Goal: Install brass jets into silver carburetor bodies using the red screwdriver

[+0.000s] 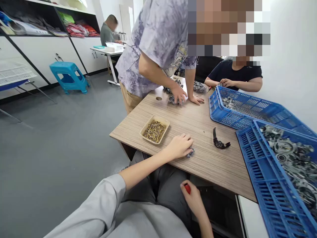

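My left hand (180, 146) rests on the table near its front edge, fingers curled over a small grey metal part (190, 153). Most of that part is hidden under the fingers. Low over my lap, my right hand (194, 197) is closed around a red handle (187, 188); only its end shows, so the kind of tool cannot be made out. To the left of my left hand stands a cream plastic tray (143, 134) holding many brass-coloured screws (155, 131).
A black-strapped wristwatch (219, 142) lies right of my left hand. Blue crates (266, 178) with metal parts line the table's right side. Across the wooden table (188, 122), a standing person's hand (178, 94) touches grey parts. Another person sits behind the far crate.
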Demonstrator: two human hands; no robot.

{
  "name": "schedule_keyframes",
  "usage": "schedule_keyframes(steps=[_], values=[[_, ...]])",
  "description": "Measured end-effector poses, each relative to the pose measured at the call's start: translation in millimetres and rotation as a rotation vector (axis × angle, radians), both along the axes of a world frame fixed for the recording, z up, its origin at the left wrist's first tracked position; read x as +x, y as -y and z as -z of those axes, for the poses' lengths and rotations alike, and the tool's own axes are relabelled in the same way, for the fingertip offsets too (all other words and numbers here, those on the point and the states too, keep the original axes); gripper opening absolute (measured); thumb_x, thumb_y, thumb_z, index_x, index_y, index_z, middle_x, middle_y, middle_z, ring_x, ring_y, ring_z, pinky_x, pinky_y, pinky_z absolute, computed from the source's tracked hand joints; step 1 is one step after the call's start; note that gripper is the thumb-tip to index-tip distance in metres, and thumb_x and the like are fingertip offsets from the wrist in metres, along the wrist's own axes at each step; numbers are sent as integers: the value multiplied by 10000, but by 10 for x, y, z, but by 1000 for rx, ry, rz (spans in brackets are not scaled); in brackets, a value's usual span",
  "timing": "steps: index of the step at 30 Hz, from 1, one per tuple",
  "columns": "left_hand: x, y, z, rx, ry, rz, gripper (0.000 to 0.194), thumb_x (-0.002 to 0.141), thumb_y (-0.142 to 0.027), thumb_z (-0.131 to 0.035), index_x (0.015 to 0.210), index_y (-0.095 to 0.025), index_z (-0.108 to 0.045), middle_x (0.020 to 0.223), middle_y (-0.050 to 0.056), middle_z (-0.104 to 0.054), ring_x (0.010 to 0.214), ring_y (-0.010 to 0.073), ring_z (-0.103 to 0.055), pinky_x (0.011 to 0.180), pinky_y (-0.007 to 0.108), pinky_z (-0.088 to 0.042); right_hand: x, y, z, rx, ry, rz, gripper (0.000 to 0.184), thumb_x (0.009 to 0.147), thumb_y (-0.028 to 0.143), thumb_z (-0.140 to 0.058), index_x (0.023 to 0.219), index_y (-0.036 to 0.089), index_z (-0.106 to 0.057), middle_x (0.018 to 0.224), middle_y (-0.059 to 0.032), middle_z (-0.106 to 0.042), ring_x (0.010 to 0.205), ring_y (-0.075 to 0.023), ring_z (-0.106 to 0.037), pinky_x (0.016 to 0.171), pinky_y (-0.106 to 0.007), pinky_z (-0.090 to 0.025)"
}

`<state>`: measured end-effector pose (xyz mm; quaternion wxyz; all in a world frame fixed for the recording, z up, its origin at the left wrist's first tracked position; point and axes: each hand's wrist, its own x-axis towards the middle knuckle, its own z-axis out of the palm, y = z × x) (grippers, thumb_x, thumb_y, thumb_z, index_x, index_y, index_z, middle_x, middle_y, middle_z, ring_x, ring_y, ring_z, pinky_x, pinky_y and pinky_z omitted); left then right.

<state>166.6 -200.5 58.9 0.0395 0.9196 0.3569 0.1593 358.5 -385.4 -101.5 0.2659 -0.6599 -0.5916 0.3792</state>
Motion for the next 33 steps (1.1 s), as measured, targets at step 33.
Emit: schedule_keyframes(steps=[33], values=[[86, 32, -73, 40, -94, -42, 207, 1083, -300, -568, 1171, -161, -693, 1325, 129, -673, 1200, 284, -645, 919, 415, -531, -365, 286, 1184, -38, 586, 150, 292, 1127, 432, -479, 1009, 267, -688, 831, -34, -813, 697, -227, -747, 574, -285, -282]])
